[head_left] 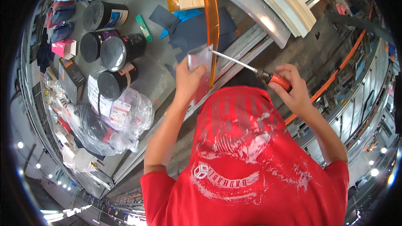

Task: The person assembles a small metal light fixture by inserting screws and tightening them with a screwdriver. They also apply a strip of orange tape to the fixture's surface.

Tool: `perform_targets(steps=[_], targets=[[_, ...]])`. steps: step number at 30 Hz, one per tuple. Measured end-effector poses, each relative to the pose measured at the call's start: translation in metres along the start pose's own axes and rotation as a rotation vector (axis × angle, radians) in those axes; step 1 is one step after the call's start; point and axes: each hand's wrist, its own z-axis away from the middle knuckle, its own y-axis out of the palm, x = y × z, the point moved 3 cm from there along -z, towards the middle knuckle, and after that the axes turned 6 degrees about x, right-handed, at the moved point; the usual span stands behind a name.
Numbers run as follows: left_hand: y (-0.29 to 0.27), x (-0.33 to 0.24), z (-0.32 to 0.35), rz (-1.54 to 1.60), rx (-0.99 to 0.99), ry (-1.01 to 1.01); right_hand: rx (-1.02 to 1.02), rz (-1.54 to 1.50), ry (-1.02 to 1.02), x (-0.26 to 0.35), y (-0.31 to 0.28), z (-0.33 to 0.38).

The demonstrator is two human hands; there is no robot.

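Observation:
In my right hand [289, 88] is a screwdriver [279, 81] with an orange-red handle, the fingers closed round its grip. Its long shaft points left, and the tip meets the upper corner of a silvery metal piece [198, 59]. My left hand [190, 79] grips that piece with the thumb across its face. Right beside it runs an upright strip of translucent amber material [212, 25], partly behind the screwdriver tip. Whether a screw sits at the tip is too small to tell.
Black tubs [121, 52] stand on the grey table [161, 65] at left, near a clear plastic bag [140, 109]. A green cutter [143, 28] and dark sheets [217, 27] lie farther back. Curved metal-edged panels [268, 21] arch across the far right.

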Motion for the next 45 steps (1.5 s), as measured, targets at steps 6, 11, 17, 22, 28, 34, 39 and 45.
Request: perform_targets(steps=[6, 11, 17, 22, 28, 34, 39, 45], targets=[[0.008, -0.014, 0.006, -0.038, -0.025, -0.044, 0.053, -0.213, 0.201, -0.034, 0.016, -0.006], [0.008, -0.024, 0.011, 0.000, -0.046, -0.191, 0.093, -0.016, 0.181, -0.032, 0.007, 0.003], [0.013, -0.026, 0.008, -0.031, -0.036, -0.223, 0.067, -0.282, 0.527, -0.048, 0.007, -0.003], [0.015, -0.032, 0.006, -0.070, -0.045, -0.219, 0.079, 0.009, 0.322, -0.036, -0.014, -0.002], [0.014, -0.036, -0.003, -0.122, -0.020, -0.079, 0.277, -0.381, 0.785, -0.042, -0.006, -0.009], [0.015, -0.034, 0.002, -0.071, -0.098, -0.065, 0.163, -0.031, 0.579, -0.050, -0.025, 0.014], [0.009, -0.027, 0.002, -0.043, -0.038, -0.170, 0.362, -0.134, 0.619, -0.039, -0.017, 0.003], [0.004, -0.023, -0.005, -0.022, -0.044, -0.274, 0.019, 0.195, 0.349, 0.000, -0.005, -0.008]])
